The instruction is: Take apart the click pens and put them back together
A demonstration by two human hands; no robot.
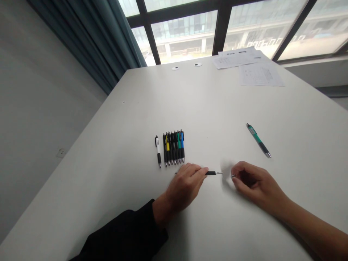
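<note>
Low over the white table, my left hand (187, 183) is closed around a pen (211, 173) with a black grip. The pen lies roughly level, its bare refill tip pointing right; most of its barrel is hidden under my fingers. To the right, my right hand (252, 181) pinches a small silver pen tip (233, 176) between thumb and forefinger, a short gap away from the refill. Just beyond my left hand, several pens (174, 148) in black, yellow, green and blue lie side by side. A white pen (158, 151) rests slightly apart on their left.
A green pen (258, 139) lies alone at the right. Printed papers (248, 65) spread over the table's (190, 98) far right end, near the windows. Two cable-hole covers (175, 68) sit by the far edge. A blue curtain (89, 36) hangs at the left.
</note>
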